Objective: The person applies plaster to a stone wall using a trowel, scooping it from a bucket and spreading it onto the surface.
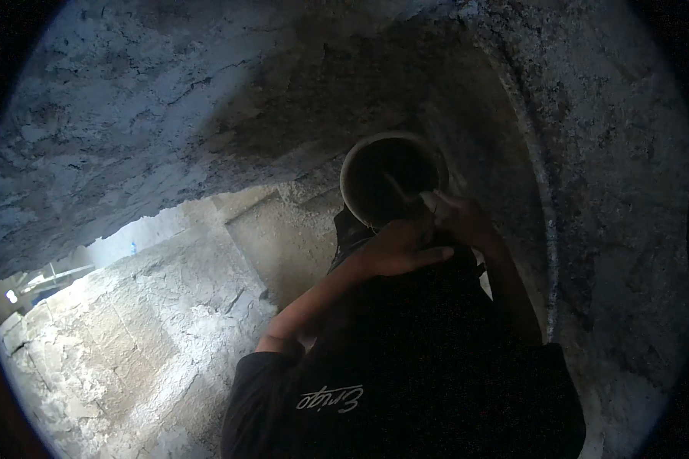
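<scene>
A round bucket (346, 182) with a pale rim stands in front of my body, its inside dark and its contents hard to make out. My right hand (465, 220) is closed at the bucket's right near side. It grips a tool with a pale handle (431, 201), whose thin bent shank (395, 185) reaches into the bucket; its working end is lost in the dark. Just below the near rim lies my left hand (406, 249), close beside the right one. Its thumb stretches out to the right, apart from the fingers, which are partly in shadow.
A rough plastered wall (115, 115) curves overhead and to the left. Another dark wall (612, 191) rises on the right, with a pale curved ridge (543, 176) along it. Lower left is a brightly lit, rough slab (145, 329). Beyond it, a small blue bottle-like item (133, 249) shows.
</scene>
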`<state>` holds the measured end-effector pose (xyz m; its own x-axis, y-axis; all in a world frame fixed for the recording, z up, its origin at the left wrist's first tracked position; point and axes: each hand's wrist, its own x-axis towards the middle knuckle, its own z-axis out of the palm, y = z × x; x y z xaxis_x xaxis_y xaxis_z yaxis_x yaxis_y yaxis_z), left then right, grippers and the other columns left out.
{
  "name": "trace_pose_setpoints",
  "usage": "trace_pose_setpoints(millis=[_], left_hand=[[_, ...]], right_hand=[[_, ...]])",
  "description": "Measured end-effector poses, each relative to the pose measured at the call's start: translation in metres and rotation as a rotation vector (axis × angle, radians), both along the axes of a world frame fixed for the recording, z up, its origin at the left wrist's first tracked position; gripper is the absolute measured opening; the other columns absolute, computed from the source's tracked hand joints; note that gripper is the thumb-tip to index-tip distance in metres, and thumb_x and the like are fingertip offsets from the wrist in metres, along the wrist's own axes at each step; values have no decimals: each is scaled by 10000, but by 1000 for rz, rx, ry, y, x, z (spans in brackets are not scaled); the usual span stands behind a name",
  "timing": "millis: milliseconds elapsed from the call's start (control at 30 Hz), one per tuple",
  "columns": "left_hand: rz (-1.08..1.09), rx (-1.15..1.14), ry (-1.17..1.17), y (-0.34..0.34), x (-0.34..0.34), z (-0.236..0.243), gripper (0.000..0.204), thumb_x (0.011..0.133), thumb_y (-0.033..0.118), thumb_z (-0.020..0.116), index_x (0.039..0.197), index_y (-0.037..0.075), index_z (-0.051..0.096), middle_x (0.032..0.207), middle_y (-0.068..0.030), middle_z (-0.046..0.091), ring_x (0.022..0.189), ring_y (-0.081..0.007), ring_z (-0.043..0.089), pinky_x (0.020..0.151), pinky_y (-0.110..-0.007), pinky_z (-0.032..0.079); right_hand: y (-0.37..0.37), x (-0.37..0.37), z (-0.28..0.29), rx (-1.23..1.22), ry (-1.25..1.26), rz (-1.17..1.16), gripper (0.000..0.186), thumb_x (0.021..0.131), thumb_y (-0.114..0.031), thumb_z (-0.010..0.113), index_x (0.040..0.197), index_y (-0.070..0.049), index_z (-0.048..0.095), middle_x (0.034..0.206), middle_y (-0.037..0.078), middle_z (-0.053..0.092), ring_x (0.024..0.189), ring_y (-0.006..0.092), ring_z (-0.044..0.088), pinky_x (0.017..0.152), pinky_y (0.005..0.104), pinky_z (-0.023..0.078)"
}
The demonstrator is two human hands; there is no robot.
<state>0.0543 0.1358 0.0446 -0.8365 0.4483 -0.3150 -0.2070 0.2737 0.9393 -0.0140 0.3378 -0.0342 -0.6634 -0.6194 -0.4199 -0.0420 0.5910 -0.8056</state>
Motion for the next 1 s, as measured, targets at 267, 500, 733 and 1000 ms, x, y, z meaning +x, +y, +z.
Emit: trace_pose_setpoints(millis=[267, 500, 733, 1000], left_hand=[[-76, -77, -55, 8, -1, -2, 511, 854, 483, 584, 937, -18, 527, 751, -144, 531, 693, -230, 528, 622, -382, 416], [-31, -70, -26, 13, 7, -1, 463, 847, 450, 608, 886, -3, 516, 723, -127, 520, 650, -232, 507, 597, -382, 398], [-15, -115, -33, 11, 6, 1, 459, 848, 473, 588, 833, 24, 490, 692, -112, 502, 641, -238, 488, 589, -378, 386], [-63, -201, -106, 9, 6, 0, 484, 839, 500, 585, 852, 24, 504, 702, -96, 491, 656, -223, 486, 591, -383, 381]], right_hand=[[-26, 13, 22, 666, -209, 194, 543, 737, -202, 648, 1239, -38, 519, 1056, 257, 594, 941, 380, 601, 829, 412, 492], [-10, 8, 6, 168, -50, 47, 496, 847, -292, 548, 1299, -98, 492, 1124, 225, 577, 975, 358, 600, 854, 405, 468], [-20, 4, 23, 440, 199, 283, 378, 877, -203, 478, 1248, -194, 554, 1081, 190, 614, 945, 339, 618, 829, 394, 482], [15, -5, 36, 351, 291, 320, 362, 852, -153, 503, 1202, -201, 579, 984, 169, 635, 875, 329, 630, 760, 409, 495]])
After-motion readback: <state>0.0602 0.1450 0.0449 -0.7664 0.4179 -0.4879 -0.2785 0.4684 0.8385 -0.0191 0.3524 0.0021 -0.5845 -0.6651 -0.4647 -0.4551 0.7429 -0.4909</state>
